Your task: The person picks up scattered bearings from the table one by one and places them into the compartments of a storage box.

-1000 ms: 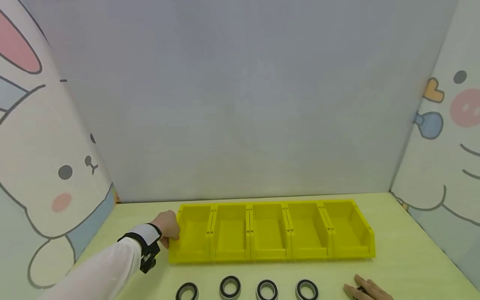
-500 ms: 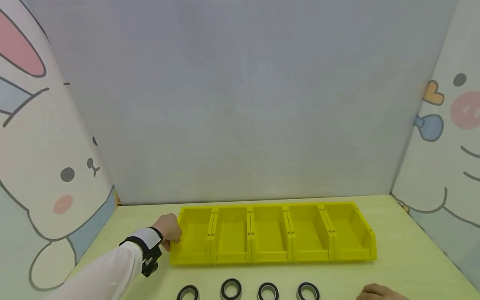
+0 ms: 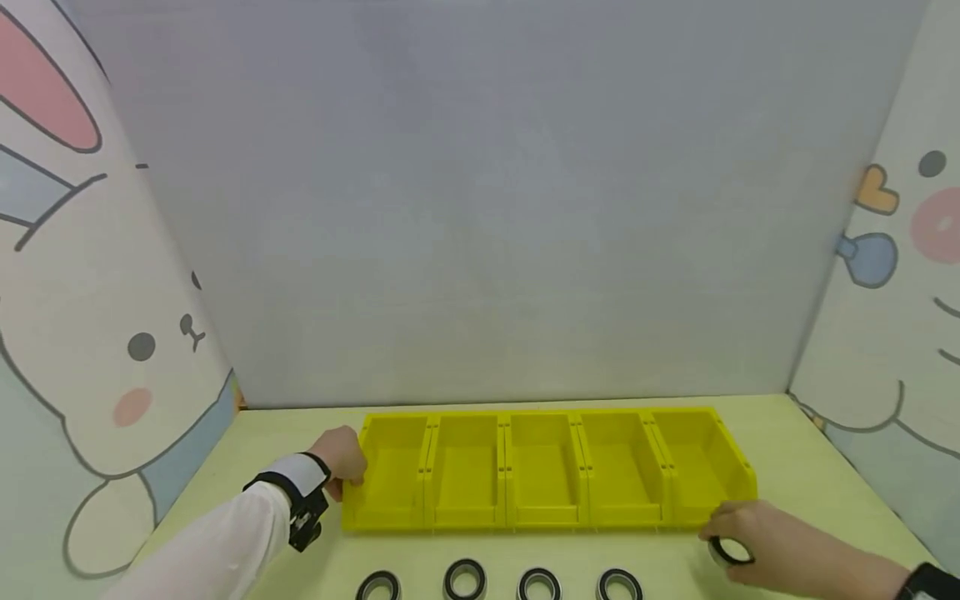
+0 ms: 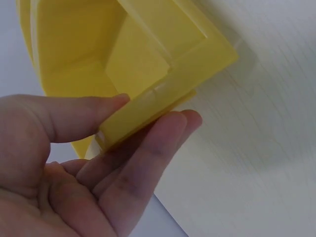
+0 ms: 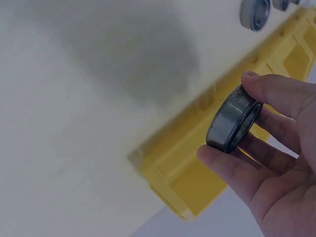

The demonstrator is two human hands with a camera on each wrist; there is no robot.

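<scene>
On the desk (image 3: pixel 825 467), between the grey back wall (image 3: pixel 480 208) and the near edge, a yellow tray (image 3: pixel 547 471) of five open bins is lying across the middle, its long side facing the person. Open desk is showing on both ends of the tray and in a strip behind it, up to the wall and the cartoon side panels (image 3: pixel 90 333). In front of the tray, four bearings (image 3: pixel 465 578) are lying in a row, well apart from one another; the bottom of the head view is cutting them off, so only their upper parts are showing. The left hand (image 3: pixel 341 458) is gripping the tray's left end wall, thumb inside the bin and fingers (image 4: pixel 158 148) outside, as the left wrist view shows. The right hand (image 3: pixel 750 533) is hanging just off the tray's right front corner, pinching a fifth bearing (image 5: pixel 233 120) by its rim between thumb and fingers, above the desk. In the head view that bearing is half hidden by the fingers. The right forearm is running out of frame.
</scene>
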